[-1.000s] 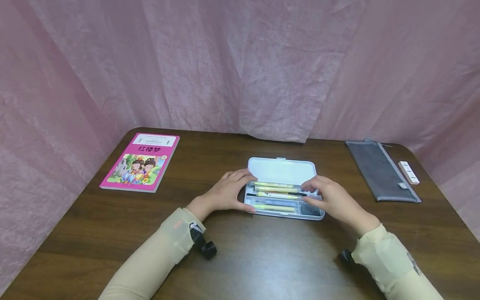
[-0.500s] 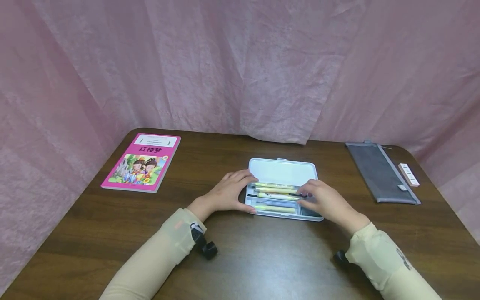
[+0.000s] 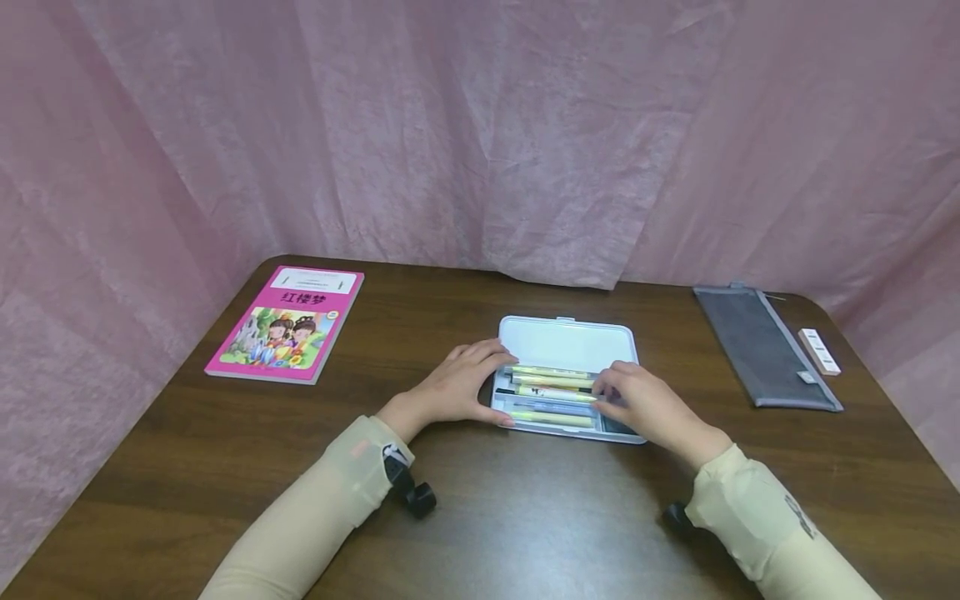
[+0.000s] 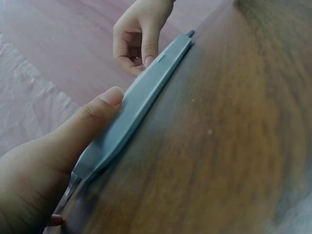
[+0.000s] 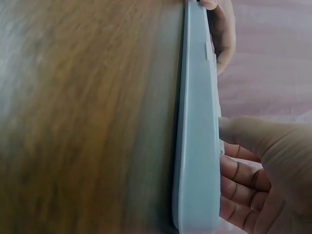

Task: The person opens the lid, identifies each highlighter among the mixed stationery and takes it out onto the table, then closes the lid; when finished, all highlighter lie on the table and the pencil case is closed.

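A white pencil case (image 3: 568, 342) lies open on the table, with several yellow and white pens (image 3: 555, 417) in its trays. My left hand (image 3: 450, 390) holds the case's left end, thumb along the near edge and fingers on the far side. In the left wrist view that thumb (image 4: 92, 114) presses on the case's side wall. My right hand (image 3: 648, 407) reaches into the right part of the case. Its thumb and curled fingers pinch the right end of a white pen (image 3: 551, 392). The right wrist view shows them above the rim, the pen hidden behind the wall.
A pink picture-cover book (image 3: 285, 325) lies at the table's left. On the right are a flat grey mesh pouch (image 3: 765, 346) and a small white box (image 3: 820, 351). A pink curtain (image 3: 480, 133) hangs behind the table's far edge.
My right hand has moved left and its fingers have closed in on the white pen's right end. The left hand has stayed on the case.
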`<state>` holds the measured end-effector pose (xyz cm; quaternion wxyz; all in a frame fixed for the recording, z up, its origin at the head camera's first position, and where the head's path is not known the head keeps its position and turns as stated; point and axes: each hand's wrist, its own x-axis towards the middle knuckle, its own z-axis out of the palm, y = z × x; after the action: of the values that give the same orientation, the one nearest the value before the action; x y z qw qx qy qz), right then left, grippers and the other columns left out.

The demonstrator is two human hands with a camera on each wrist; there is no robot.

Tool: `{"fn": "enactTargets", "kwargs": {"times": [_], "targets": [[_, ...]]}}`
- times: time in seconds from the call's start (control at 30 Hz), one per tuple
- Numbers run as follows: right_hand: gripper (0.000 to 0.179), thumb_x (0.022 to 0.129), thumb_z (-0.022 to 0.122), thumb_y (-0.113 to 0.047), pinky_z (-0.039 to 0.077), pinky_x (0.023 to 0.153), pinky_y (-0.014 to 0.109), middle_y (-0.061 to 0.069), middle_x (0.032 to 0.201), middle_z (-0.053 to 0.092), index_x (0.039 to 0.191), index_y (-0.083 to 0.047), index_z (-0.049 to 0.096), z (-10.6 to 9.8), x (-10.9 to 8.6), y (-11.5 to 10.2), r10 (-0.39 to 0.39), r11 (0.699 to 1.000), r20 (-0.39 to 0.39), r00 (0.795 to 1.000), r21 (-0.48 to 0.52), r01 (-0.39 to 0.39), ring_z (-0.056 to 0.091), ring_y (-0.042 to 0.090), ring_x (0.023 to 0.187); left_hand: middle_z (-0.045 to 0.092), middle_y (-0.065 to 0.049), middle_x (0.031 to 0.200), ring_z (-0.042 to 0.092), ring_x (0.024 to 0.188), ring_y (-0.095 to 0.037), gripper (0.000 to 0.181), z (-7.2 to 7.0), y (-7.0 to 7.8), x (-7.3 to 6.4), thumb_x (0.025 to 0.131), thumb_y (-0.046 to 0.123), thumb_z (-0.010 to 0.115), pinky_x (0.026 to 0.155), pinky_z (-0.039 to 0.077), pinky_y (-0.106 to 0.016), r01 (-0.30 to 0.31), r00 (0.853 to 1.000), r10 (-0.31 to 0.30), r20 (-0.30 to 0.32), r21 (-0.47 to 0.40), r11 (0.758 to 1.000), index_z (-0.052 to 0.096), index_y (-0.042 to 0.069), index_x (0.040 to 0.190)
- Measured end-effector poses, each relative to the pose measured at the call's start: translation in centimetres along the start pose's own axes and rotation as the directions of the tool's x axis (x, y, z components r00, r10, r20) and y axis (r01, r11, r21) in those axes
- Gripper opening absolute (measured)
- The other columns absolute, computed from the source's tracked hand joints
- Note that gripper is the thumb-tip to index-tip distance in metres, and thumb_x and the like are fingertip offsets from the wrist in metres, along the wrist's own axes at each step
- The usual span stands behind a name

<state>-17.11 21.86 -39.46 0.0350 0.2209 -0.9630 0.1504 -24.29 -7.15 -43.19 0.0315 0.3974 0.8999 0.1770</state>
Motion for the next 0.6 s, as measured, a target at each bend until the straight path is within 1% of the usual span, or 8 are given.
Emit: {"fn": "enactTargets", "kwargs": {"times": [0.2,0.47,0.6], "targets": [[0.014,0.081,0.077,-0.016,0.051,0.071,0.032,-0.002,0.081,0.061,0.087,-0.011,0.065,-0.15,0.16,-0.29,0.031,1.0,0.024,0.999,0.002,-0.031,0.053,0.01,0.074,0.037,-0.002,0.151,0.027,0.145,-0.019,0.09,0.13,-0.1,-0.01,0.071,0.073,0.066,0.116,0.025,-0.044,-0.004,1.0,0.004,0.001,-0.001,1.0,0.042,0.024,0.143],[0.011,0.083,0.075,-0.015,0.052,0.073,0.034,-0.003,0.082,0.064,0.088,-0.012,0.066,-0.33,0.25,-0.22,0.01,1.0,0.019,1.0,0.02,-0.01,0.056,0.01,0.078,0.037,-0.001,0.151,0.026,0.145,-0.018,0.09,0.13,-0.15,-0.08,0.071,0.073,0.066,0.117,0.024,-0.044,0.003,1.0,-0.003,0.004,-0.006,1.0,0.042,0.024,0.143],[0.009,0.084,0.073,-0.015,0.052,0.075,0.035,-0.003,0.083,0.064,0.089,-0.013,0.067,-0.88,0.08,-0.26,0.022,0.999,0.018,1.0,0.027,-0.022,0.058,0.011,0.08,0.037,-0.002,0.152,0.026,0.145,-0.019,0.09,0.01,-0.08,-0.04,0.071,0.073,0.067,0.117,0.024,-0.045,0.002,1.0,-0.002,0.003,-0.011,1.0,0.042,0.024,0.143]]}}
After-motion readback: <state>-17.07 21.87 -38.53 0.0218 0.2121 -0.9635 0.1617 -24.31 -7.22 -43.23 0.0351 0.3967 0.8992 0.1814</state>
